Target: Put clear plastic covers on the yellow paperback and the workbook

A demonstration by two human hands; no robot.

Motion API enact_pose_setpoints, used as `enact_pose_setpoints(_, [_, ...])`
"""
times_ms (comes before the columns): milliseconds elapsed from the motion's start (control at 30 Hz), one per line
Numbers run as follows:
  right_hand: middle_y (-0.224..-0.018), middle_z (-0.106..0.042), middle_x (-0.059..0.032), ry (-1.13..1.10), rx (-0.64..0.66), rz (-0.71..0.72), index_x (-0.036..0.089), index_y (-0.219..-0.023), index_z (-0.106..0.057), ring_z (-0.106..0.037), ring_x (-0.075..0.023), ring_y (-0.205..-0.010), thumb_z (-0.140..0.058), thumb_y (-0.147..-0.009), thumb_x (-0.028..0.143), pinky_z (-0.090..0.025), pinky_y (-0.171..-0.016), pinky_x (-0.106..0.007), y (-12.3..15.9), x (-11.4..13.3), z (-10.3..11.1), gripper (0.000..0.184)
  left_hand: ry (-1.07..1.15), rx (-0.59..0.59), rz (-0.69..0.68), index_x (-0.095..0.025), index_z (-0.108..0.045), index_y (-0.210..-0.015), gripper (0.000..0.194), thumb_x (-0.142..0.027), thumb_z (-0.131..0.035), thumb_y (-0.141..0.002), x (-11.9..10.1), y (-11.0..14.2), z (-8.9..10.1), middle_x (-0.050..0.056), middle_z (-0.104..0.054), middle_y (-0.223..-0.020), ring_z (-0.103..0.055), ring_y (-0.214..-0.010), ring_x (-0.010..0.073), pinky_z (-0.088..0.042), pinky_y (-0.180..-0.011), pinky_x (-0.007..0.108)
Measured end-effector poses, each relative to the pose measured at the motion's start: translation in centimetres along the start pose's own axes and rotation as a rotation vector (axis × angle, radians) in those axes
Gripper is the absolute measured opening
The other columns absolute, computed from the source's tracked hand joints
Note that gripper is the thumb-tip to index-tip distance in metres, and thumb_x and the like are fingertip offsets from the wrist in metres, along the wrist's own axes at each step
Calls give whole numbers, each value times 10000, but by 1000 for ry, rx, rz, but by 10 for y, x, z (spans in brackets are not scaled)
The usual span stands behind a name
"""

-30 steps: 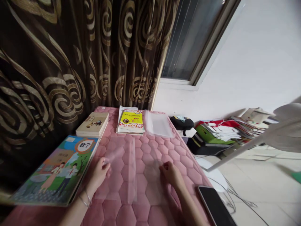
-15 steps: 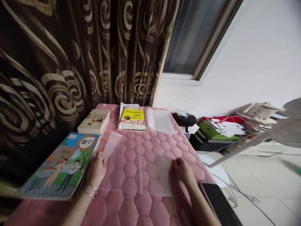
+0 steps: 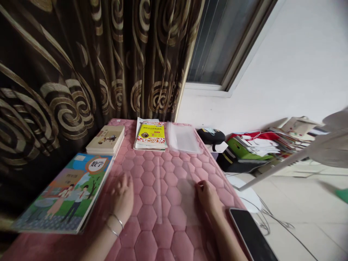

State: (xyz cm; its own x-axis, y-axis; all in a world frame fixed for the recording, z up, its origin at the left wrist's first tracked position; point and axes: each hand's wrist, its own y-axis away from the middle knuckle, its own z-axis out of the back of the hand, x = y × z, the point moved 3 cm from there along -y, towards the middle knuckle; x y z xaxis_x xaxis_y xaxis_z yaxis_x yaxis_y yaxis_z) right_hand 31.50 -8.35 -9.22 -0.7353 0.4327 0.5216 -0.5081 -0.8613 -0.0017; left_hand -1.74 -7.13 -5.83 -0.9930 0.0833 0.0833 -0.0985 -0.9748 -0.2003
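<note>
A clear plastic book cover (image 3: pixel 159 203) lies spread on the pink quilted surface, its centre strip running away from me. Its outline is hard to make out against the pink. My left hand (image 3: pixel 123 195), with two thin bangles at the wrist, rests over the cover's left part, fingers stretched forward and slightly blurred. At the right side, my right hand (image 3: pixel 205 194) is closed, thumb and fingers pinching the cover's edge. Left of my left hand is a pile topped by a colourful math textbook (image 3: pixel 73 192).
Behind the textbook is a stack of beige books (image 3: pixel 106 139). Farther back are a yellow-and-white book (image 3: pixel 150 134) and a pile of clear covers (image 3: pixel 183 138). A phone (image 3: pixel 251 233) lies by the right edge. A white lamp stand (image 3: pixel 274 166) and cables are beyond it.
My left hand has let go of the raised left flap and moved right onto the cover, where the flap no longer stands up. My right hand has stayed at the right edge.
</note>
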Motion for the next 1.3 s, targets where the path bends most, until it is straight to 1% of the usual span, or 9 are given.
enact_pose_setpoints(133, [-986,-711,-140,-36,-1,5,153,-967,-649,-678,-250,-903,-442,-905,298,-465,-686,-301,0,0,0,260,315,77,-466,-212,-491,-1409,492,-223,-428,-922,-75,5,-4,95,-378,-1549,-382,-1395,285,-370,-1115,472])
enact_pose_setpoints(200, [-1000,-706,-144,-41,-8,7,148,-962,-649,-675,-248,-916,-451,-900,283,-467,-693,-297,-1,0,0,247,353,124,-513,-177,-426,-1457,570,-297,-478,-902,-98,5,-15,123,-326,-1569,-289,-1444,316,-279,-1155,551])
enact_pose_setpoints(267, [-1009,-704,-137,-32,-14,-2,153,-972,-644,-678,-240,-899,-446,-906,277,-465,-688,-294,-1,-2,0,242,364,126,-456,-138,-387,-1478,638,-383,-490,-898,-108,5,-27,171,-287,-1572,-231,-1460,353,-227,-1154,609])
enact_pose_setpoints(467, [-1018,-699,-127,55,3,2,161,-1050,-627,-671,-249,-921,-418,-933,275,-484,-723,-314,0,-5,1,265,338,67,-402,-150,-340,-1503,715,-443,-518,-876,-107,8,-48,177,-224,-1587,-200,-1465,372,-189,-1159,626])
enact_pose_setpoints(633, [-1228,-621,-210,273,-172,359,102,-1220,-601,-571,-330,-1136,-400,-942,274,-456,-937,-440,8,17,-1,384,342,-32,-396,-171,-327,-1510,719,-478,-502,-884,-109,12,-52,168,-227,-1588,-211,-1463,367,-215,-1154,624])
enact_pose_setpoints(767, [-1498,-435,-124,269,-35,577,191,-1366,-540,-337,-318,-1408,-488,-923,340,-324,-1119,-487,16,35,-23,470,339,-32,-373,-165,-336,-1506,716,-480,-498,-883,-110,12,-53,168,-251,-1582,-221,-1460,364,-219,-1153,627])
enact_pose_setpoints(900, [-1566,-317,-111,329,109,511,229,-1458,-440,-230,-345,-1455,-455,-946,472,-232,-1150,-568,21,31,-40,566,353,-13,-379,-164,-316,-1514,734,-472,-505,-874,-109,13,-50,164,-231,-1587,-223,-1461,361,-229,-1154,618])
enact_pose_setpoints(1100, [-1578,-269,-108,350,109,511,250,-1488,-375,-192,-322,-1464,-412,-954,554,-196,-1165,-558,26,26,-43,616,373,40,-409,-177,-318,-1515,729,-467,-507,-873,-104,11,-47,144,-247,-1588,-221,-1464,353,-216,-1163,603])
enact_pose_setpoints(1300, [-1575,-287,-97,372,98,496,267,-1484,-383,-206,-311,-1465,-406,-955,556,-201,-1158,-563,27,28,-43,604,307,75,-330,-196,-392,-1481,647,-461,-487,-898,-69,-6,-25,157,-299,-1568,-218,-1458,381,-182,-1127,685])
